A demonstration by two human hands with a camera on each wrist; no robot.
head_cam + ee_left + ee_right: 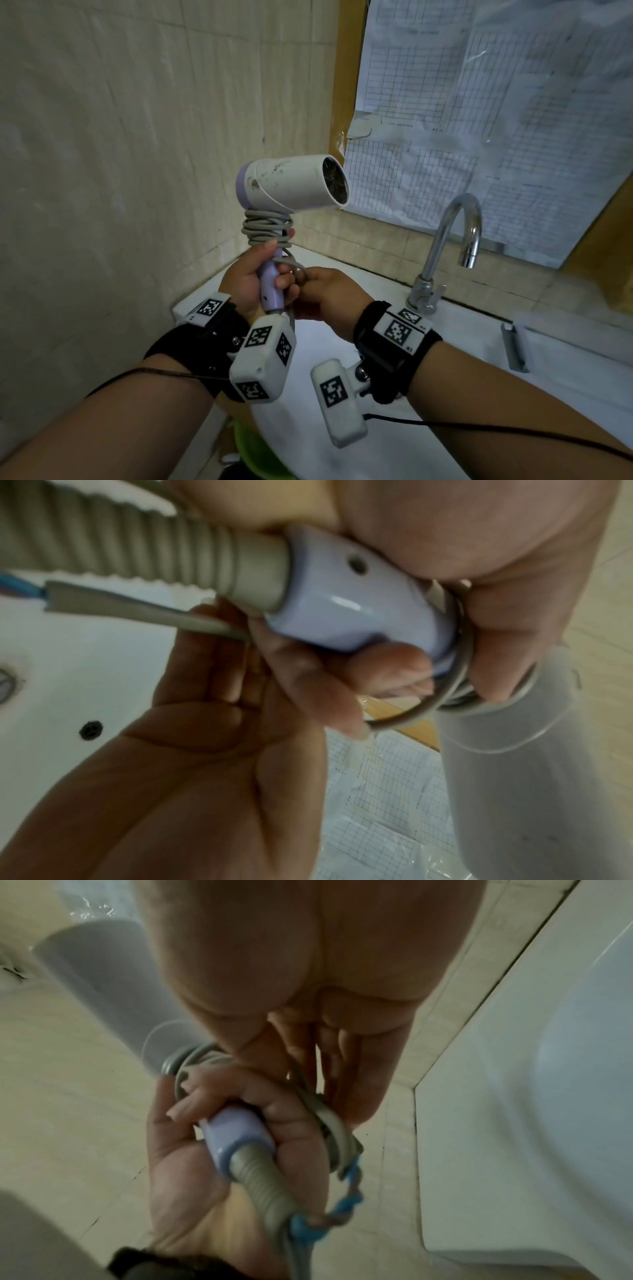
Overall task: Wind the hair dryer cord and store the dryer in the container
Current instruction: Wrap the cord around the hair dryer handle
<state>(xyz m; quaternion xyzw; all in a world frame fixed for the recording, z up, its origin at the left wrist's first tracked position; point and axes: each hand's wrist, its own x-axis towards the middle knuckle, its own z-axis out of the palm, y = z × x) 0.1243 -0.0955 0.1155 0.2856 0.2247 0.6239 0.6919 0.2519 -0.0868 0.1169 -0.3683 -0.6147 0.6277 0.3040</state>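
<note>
The hair dryer point(291, 185) is held upright over the sink, its white barrel pointing right. My left hand point(260, 267) grips its lilac handle point(270, 287), seen close up from below point(359, 601). Several turns of the grey cord point(267, 228) wrap the top of the handle. My right hand point(318, 287) is right beside the handle and pinches the loose cord point(335, 1123) between thumb and fingers. The cord's cut end point(120, 604) shows blue wires point(342, 1202). The ribbed strain relief point(137, 555) leaves the handle's base.
A white sink point(428, 394) lies under my hands, with a chrome faucet point(455, 240) at the right. Plastic-covered paper sheets point(479, 102) hang behind it. A tiled wall point(120, 137) stands close on the left. Something green and plastic point(250, 448) shows below the sink's edge.
</note>
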